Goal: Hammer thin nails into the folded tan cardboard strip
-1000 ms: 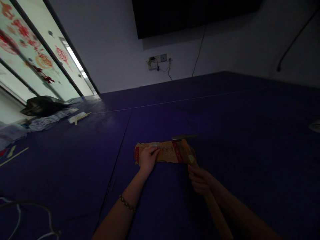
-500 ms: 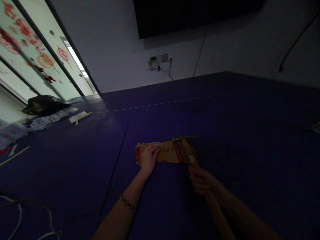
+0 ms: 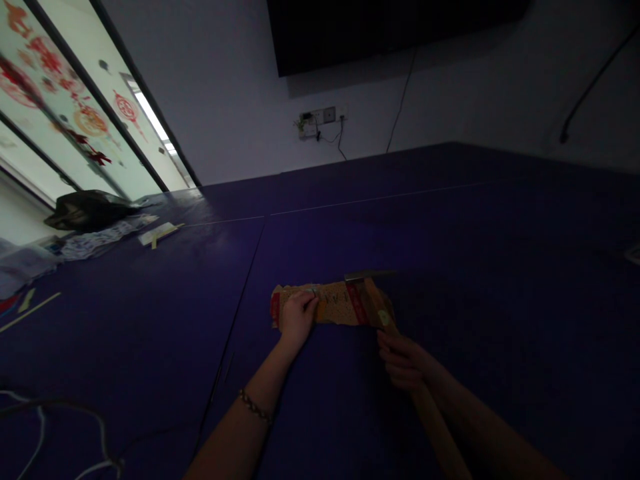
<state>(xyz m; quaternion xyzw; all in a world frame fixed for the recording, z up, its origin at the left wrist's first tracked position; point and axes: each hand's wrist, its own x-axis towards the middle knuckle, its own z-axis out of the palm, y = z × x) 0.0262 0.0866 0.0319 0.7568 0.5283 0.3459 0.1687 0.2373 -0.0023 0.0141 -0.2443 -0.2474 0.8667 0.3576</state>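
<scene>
A strip of brown cardboard (image 3: pixel 335 313) with red bands lies across the purple floor in front of me. My left hand (image 3: pixel 299 313) rests on its left part, fingers pressed together at the tips; what they pinch is too small to make out. Beside those fingertips, short thin dark marks, perhaps nails, show on the board. In my right hand (image 3: pixel 405 360) is a hammer (image 3: pixel 380 303), gripped around its long wooden handle. Its metal head lies at the upper right edge of the cardboard, and the handle crosses the strip's right end.
Pale cables (image 3: pixel 103 433) curl at the lower left. A black bag (image 3: pixel 90 210), plastic packaging (image 3: pixel 107 239) and light strips (image 3: pixel 30 312) lie along the left. Ahead, a wall holds sockets (image 3: pixel 320 119) and a dark screen (image 3: pixel 390 33).
The fingers of my left hand have shifted slightly left and drawn closer together on the cardboard. My right hand and the hammer are practically still.
</scene>
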